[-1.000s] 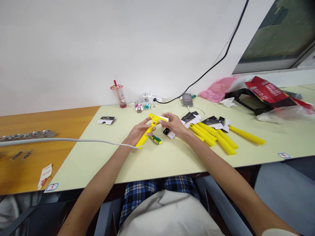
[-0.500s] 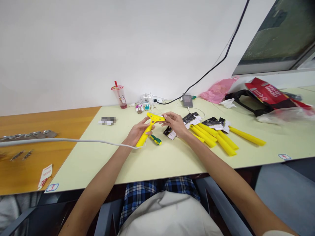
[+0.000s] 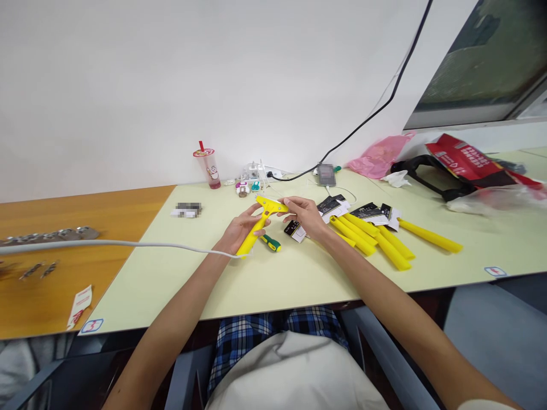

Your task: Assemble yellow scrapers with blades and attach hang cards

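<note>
A yellow scraper (image 3: 252, 238) with a T-shaped head is tilted above the table, its head toward the wall. My left hand (image 3: 241, 232) is closed around its handle. At the right end of the head, the fingers of my right hand (image 3: 303, 215) pinch the scraper; their tips partly hide that end. A pale strip shows along the head's far edge. Just below the scraper, a green and yellow screwdriver (image 3: 270, 243) lies on the table. Right of my right hand lie several yellow handles (image 3: 391, 247) and black-and-white cards (image 3: 370, 213).
A drink cup (image 3: 209, 168) with a red straw stands by the wall, near a power strip (image 3: 256, 172) and a small device (image 3: 327, 175). A pink bag (image 3: 380, 156) and a red package (image 3: 465, 162) lie at the right. A grey cable (image 3: 128, 243) crosses the left side.
The scraper and both hands are almost where they were. The head of the scraper has shifted very slightly to the right; my grips look the same.
</note>
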The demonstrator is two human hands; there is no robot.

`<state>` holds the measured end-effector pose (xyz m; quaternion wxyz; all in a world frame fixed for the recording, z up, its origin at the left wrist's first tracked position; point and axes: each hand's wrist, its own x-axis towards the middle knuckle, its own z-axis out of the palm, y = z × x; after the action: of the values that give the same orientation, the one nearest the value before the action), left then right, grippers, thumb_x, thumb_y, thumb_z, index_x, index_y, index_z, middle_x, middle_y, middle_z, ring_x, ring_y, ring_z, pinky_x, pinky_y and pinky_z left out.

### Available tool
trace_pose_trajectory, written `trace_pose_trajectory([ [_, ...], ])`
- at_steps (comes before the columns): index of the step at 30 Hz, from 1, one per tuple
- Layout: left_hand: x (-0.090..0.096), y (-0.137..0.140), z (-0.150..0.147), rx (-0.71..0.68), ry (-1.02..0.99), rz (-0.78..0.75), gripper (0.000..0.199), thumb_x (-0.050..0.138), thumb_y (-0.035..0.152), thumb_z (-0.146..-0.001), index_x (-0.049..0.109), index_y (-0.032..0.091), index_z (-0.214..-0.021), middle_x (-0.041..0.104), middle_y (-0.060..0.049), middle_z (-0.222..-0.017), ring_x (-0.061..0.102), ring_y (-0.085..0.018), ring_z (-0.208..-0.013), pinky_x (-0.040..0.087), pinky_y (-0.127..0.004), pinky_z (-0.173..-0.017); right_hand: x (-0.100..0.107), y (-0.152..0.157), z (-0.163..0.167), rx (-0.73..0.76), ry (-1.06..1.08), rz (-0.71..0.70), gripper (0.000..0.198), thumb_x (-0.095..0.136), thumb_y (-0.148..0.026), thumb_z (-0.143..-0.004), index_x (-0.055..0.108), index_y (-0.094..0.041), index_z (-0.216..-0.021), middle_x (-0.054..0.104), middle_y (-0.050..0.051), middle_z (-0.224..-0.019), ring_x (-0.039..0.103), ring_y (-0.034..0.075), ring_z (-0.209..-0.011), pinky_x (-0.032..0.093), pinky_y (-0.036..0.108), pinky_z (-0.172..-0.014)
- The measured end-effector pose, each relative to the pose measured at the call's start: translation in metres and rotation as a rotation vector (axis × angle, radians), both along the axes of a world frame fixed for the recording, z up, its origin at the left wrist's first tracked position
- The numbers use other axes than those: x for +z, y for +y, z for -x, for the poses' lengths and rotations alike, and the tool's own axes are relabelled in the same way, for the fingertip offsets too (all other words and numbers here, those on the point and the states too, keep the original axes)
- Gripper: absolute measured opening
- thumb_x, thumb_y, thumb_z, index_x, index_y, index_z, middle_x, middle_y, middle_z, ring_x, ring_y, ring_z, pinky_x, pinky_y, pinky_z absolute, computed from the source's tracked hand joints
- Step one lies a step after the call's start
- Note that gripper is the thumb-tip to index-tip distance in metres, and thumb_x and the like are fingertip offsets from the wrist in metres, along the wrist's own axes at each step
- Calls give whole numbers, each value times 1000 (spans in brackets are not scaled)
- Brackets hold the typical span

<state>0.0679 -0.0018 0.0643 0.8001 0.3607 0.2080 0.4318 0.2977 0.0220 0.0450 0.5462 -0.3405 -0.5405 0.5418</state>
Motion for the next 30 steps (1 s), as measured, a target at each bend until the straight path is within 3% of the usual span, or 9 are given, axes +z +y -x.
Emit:
trace_pose_trajectory([
  [10,2,0,1,7,23,-23,49,70,3,-85,67,19,-131,68,-12,-122,69,-16,-84,47,-20,-52,2,0,0,3,32,4,47,96,-58,-72,76,-21,-93,81,4,-87,82,24,-82,64,30,-65],
  [26,6,-1,1,11,37,-22,49,72,3,-82,67,20,-127,69,-10,-115,68,-16,-81,43,-19,-49,0,0,1,6,3,-49,46,92,-58,-78,83,-22,-105,84,7,-101,82,23,-83,65,31,-66],
  [30,6,-1,1,5,23,-23,49,73,3,-80,67,20,-126,69,-9,-112,68,-16,-82,42,-18,-49,3,-1,1,-37,-84,-89,54,88,-67,-79,79,-22,-108,83,9,-104,81,27,-91,67,37,-70],
])
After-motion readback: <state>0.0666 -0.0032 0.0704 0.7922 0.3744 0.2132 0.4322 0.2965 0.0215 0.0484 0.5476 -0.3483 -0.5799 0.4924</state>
